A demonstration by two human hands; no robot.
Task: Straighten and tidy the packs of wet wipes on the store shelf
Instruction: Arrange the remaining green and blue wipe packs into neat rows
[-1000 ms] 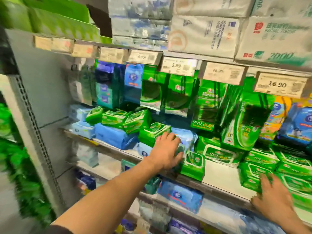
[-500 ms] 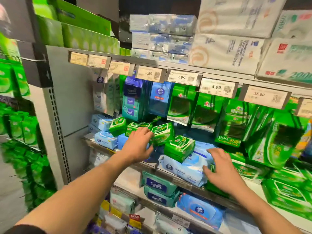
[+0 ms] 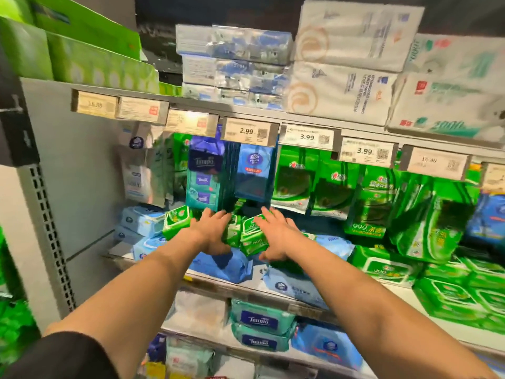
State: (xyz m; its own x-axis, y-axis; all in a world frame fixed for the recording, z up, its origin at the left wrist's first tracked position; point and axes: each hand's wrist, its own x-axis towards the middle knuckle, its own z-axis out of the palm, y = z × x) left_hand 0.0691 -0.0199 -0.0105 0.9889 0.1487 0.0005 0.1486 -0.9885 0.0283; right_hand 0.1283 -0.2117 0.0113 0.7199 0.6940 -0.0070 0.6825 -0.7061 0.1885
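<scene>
Small green wet-wipe packs (image 3: pixel 252 237) lie jumbled on top of blue packs (image 3: pixel 222 265) in the middle of the shelf (image 3: pixel 210 285). My left hand (image 3: pixel 211 232) lies over one green pack (image 3: pixel 232 232), fingers spread forward and thumb below it. My right hand (image 3: pixel 278 232) clasps the neighbouring green pack from its right side. The two hands are close together with the packs squeezed between them. Another green pack (image 3: pixel 177 221) sits tilted just left of my left hand.
Light blue packs (image 3: pixel 142 220) are stacked at the shelf's left end by the grey upright (image 3: pixel 46 228). Larger green packs (image 3: pixel 382 265) fill the right. Hanging pouches (image 3: pixel 292 179) dangle just above my hands under the price tags (image 3: pixel 247 131). Teal packs (image 3: pixel 259 321) sit on the shelf below.
My right hand moved left from the shelf's right end to the middle. My left hand shifted onto the green packs there. Both hands now close in on the same packs.
</scene>
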